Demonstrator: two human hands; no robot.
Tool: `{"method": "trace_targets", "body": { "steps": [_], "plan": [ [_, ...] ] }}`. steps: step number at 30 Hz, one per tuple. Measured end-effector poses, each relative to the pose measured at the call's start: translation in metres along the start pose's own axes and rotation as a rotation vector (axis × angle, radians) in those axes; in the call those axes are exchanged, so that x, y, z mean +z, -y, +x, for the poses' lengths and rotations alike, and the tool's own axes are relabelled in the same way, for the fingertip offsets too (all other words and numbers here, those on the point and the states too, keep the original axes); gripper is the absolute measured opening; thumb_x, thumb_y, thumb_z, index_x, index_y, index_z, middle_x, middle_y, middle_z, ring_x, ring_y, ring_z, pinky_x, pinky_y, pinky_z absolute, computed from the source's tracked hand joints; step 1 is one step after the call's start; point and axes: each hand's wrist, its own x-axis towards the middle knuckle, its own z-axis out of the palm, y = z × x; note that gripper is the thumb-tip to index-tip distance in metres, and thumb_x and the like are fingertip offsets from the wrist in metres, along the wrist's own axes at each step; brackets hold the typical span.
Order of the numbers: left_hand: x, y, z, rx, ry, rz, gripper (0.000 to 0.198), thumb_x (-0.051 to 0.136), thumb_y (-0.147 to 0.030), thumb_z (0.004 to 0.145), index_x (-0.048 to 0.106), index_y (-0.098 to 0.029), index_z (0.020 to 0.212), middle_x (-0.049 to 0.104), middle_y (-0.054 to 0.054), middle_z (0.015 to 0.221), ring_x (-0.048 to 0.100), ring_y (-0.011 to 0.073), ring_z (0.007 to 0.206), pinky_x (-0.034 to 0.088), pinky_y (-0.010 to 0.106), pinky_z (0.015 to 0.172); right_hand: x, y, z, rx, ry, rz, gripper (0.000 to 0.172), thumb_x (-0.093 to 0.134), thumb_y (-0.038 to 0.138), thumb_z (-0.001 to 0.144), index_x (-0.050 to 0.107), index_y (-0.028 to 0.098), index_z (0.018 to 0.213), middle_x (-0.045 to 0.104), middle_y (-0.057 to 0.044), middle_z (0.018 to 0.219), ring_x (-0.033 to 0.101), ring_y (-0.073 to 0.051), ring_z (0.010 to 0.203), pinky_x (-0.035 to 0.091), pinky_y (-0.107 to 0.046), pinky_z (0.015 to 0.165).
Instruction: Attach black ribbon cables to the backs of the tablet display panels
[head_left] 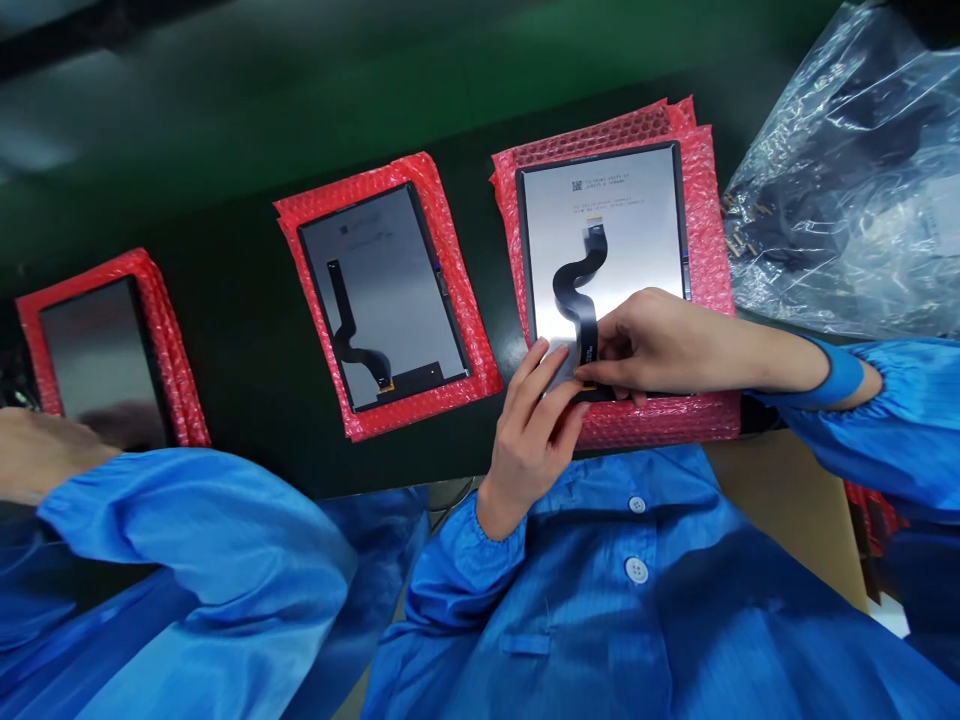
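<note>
A display panel [637, 235] lies back side up on pink bubble wrap [709, 230] in front of me. Its black flex cable [575, 285] curves down the silvery back to the near edge. My right hand [645, 340] pinches the cable's lower end, close to the connector at that edge. Beside it, my left hand [529, 425] rests with fingers spread on the panel's near left corner, its fingertips next to the cable. The joint between cable and panel is partly hidden by my fingers.
Left of me, another display panel [390, 290] with a flex cable lies on red bubble wrap [480, 350]. Farther left, a co-worker's hand [52, 450] is over a third panel [105, 340]. A clear plastic bag [862, 200] holding small parts occupies the right side.
</note>
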Motion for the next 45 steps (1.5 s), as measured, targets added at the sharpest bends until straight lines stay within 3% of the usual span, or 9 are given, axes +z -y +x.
{"method": "trace_targets", "body": {
  "steps": [6,17,25,36,45],
  "plan": [
    [0.000,0.001,0.000,-0.025,-0.018,-0.080,0.036,0.071,-0.011,0.095,0.057,-0.014,0.128,0.065,0.019,0.142,0.054,0.0334,0.146,0.054,0.060,0.115,-0.003,-0.001,0.000,-0.040,0.031,-0.026,0.027,0.067,0.017,0.091,0.062,0.018,0.064,0.062,0.004,0.052,0.053,-0.011,0.045,0.039,-0.026,0.052],
    [-0.003,0.010,-0.002,0.164,-0.004,0.059,0.037,0.072,-0.004,0.092,0.066,-0.014,0.127,0.063,0.018,0.145,0.054,0.0379,0.145,0.061,0.055,0.110,-0.003,-0.002,0.000,-0.003,0.080,0.042,0.024,0.065,0.018,0.095,0.067,0.017,0.070,0.066,0.002,0.055,0.060,-0.013,0.048,0.043,-0.026,0.055],
    [-0.008,0.011,-0.002,0.213,0.008,0.100,0.040,0.070,-0.002,0.092,0.067,-0.017,0.129,0.061,0.014,0.149,0.052,0.0374,0.146,0.063,0.053,0.107,-0.003,0.002,0.001,0.001,0.079,0.029,0.026,0.065,0.018,0.096,0.071,0.015,0.071,0.066,0.000,0.057,0.059,-0.013,0.049,0.042,-0.027,0.056],
    [-0.014,0.010,-0.006,0.211,0.055,0.106,0.043,0.069,0.003,0.090,0.067,-0.014,0.130,0.062,0.017,0.148,0.052,0.0387,0.146,0.062,0.054,0.108,0.000,0.005,0.002,-0.018,0.066,-0.079,0.021,0.065,0.016,0.092,0.070,0.015,0.073,0.063,0.000,0.058,0.051,-0.013,0.050,0.033,-0.029,0.051],
    [-0.018,0.008,-0.007,0.187,0.066,0.137,0.045,0.068,0.001,0.092,0.065,-0.016,0.134,0.061,0.016,0.150,0.053,0.0377,0.145,0.063,0.055,0.107,0.004,0.007,0.005,-0.041,0.041,-0.176,0.030,0.065,0.017,0.095,0.062,0.015,0.065,0.059,-0.001,0.056,0.047,-0.011,0.047,0.029,-0.028,0.050]
  ]
}}
